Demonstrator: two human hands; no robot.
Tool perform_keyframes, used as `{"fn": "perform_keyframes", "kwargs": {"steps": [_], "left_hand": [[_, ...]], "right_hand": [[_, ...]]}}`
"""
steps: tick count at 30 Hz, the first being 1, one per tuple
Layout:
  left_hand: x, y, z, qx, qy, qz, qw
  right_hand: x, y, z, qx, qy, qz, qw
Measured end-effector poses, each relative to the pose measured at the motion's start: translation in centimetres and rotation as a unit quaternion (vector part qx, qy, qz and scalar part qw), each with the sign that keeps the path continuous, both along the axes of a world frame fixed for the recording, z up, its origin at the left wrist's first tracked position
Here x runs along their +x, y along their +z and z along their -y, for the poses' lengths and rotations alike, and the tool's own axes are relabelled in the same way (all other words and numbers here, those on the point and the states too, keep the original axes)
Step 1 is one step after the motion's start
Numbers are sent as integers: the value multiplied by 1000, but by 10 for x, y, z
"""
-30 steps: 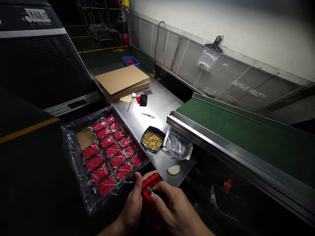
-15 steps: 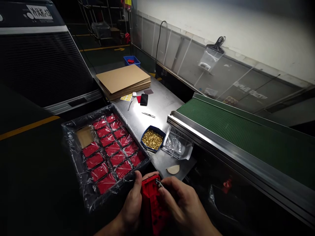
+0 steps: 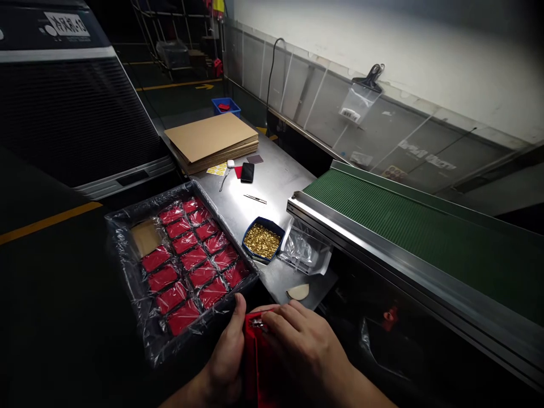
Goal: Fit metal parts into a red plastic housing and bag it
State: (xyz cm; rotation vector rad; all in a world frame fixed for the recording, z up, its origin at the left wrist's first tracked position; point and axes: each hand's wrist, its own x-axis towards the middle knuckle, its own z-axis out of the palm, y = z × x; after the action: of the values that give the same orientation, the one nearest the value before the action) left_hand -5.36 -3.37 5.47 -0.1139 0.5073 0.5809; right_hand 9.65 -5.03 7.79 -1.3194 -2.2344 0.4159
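Observation:
My left hand (image 3: 227,354) grips the left side of a red plastic part (image 3: 255,357) at the bottom of the view, thumb up along its edge. My right hand (image 3: 306,345) lies over the part's top, fingers curled and pressed on a small shiny metal piece (image 3: 257,323) at its upper end. The part is mostly hidden by both hands. Just ahead on the left stands a black plastic-lined tray (image 3: 127,266) with several red parts (image 3: 193,258) in rows.
A blue dish of small brass pieces (image 3: 262,240) and a clear bag (image 3: 304,249) sit on the steel table (image 3: 276,181). Farther back lie tweezers (image 3: 255,199), a phone (image 3: 247,172) and stacked cardboard sheets (image 3: 210,140). A green conveyor belt (image 3: 408,226) runs along the right.
My right hand has moved left and forward over the top of the red part, covering more of it. The part sits lower and flatter between my hands.

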Motion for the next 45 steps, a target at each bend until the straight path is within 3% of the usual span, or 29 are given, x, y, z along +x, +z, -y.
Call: {"fn": "perform_keyframes", "kwargs": {"steps": [6,9,13,17,21,22,24,26,29,32,34,37,40,45], "left_hand": [[1,-5,3,5,-6,26,1000],[-1,-6,5,1,-6,25,1000],[-4,-6,8,-29,-18,32,999],[-2,0,6,-84,-14,23,996],[6,1,4,-141,-32,26,989],[8,-1,5,-136,-39,3,990],[9,-7,8,-82,-47,-126,988],[5,-13,13,36,-30,-313,948],[-4,-15,21,285,8,-476,832],[-9,-8,28,507,9,-511,694],[-10,-4,31,575,5,-517,634],[-10,-1,33,597,6,-526,605],[-10,1,33,581,17,-545,604],[-2,13,31,531,41,-563,632]], "right_hand": [[5,0,2,-18,36,-2,999],[11,0,5,10,-27,-55,998],[19,3,13,-13,-113,-138,984],[16,1,21,7,-62,-194,979],[-1,-15,30,73,-2,-246,966],[-5,-18,31,80,-19,-268,960],[-11,-22,33,25,-120,-343,931],[-11,-20,30,-102,-244,-425,865],[-6,-14,21,-230,-320,-508,766],[0,-13,16,-247,-320,-541,737],[2,-16,17,-258,-323,-550,726],[2,-21,21,-278,-348,-562,697],[1,-23,23,-293,-340,-573,686],[-4,-19,22,-270,-286,-556,732]]}}
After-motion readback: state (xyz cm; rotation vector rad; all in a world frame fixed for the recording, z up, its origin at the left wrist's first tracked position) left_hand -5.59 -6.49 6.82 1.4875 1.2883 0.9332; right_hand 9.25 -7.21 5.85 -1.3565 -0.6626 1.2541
